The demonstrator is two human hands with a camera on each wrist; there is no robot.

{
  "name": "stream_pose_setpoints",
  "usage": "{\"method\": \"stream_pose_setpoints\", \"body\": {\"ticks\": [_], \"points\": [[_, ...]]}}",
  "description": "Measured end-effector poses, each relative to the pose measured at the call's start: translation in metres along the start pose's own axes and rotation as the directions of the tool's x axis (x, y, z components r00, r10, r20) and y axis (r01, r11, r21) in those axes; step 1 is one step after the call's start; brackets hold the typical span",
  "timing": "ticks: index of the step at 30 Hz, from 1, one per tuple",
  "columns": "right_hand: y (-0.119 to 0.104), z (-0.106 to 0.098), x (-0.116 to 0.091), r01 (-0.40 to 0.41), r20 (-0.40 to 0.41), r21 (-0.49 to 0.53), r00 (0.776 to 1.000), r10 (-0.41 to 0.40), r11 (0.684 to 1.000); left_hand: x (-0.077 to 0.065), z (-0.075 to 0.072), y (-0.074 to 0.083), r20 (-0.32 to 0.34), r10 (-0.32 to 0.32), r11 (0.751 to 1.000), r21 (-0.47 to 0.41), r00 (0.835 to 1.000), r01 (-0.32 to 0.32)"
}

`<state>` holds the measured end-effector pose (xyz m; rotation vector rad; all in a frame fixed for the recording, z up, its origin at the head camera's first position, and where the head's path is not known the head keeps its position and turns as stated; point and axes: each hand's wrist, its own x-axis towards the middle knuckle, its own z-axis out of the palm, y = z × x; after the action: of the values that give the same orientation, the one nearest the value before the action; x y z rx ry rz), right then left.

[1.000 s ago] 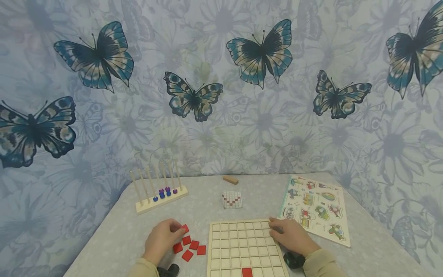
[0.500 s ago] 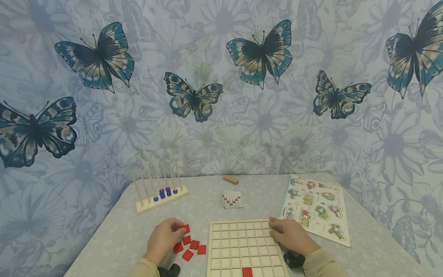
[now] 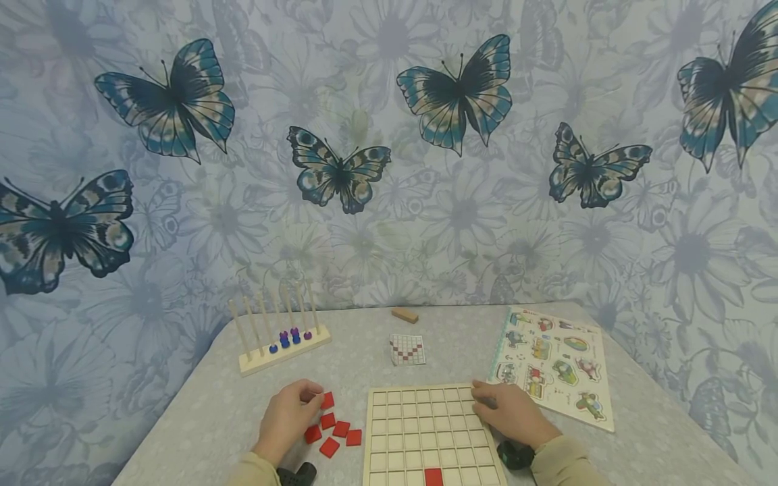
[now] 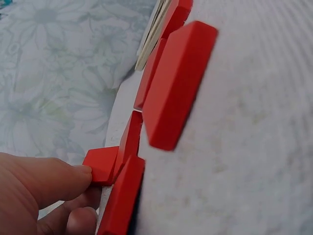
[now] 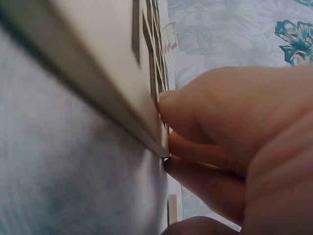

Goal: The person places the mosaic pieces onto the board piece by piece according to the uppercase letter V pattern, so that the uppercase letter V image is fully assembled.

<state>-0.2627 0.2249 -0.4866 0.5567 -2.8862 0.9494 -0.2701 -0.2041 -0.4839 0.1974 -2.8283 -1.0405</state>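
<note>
My left hand pinches a red square tile at the far end of a loose group of red tiles. Seen from the left wrist, the thumb lies against this tile, with curled fingers below it. The other tiles lie flat on the table nearby. To their right is a wooden grid board, one red tile sitting in a cell near its front. My right hand grips the board's right edge. In the right wrist view its thumb rests on the frame, and fingers bend at the side.
Behind the board stands a small pattern card, with a wooden block farther back. A peg stand with blue and purple beads is at back left. A picture puzzle board lies on the right, close to my right hand.
My left hand has shifted very slightly to the right at the same red tile. The right hand and the grid board stay in place.
</note>
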Motion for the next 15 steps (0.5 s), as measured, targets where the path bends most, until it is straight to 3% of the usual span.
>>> {"method": "stream_pose_setpoints", "body": {"ticks": [15], "points": [[0.0002,0.0014,0.0003,-0.003,-0.012,-0.022,1.0,0.003,1.0,-0.0009,0.0008,-0.0001,-0.037,-0.01,0.999,-0.042,0.999,0.009]]}}
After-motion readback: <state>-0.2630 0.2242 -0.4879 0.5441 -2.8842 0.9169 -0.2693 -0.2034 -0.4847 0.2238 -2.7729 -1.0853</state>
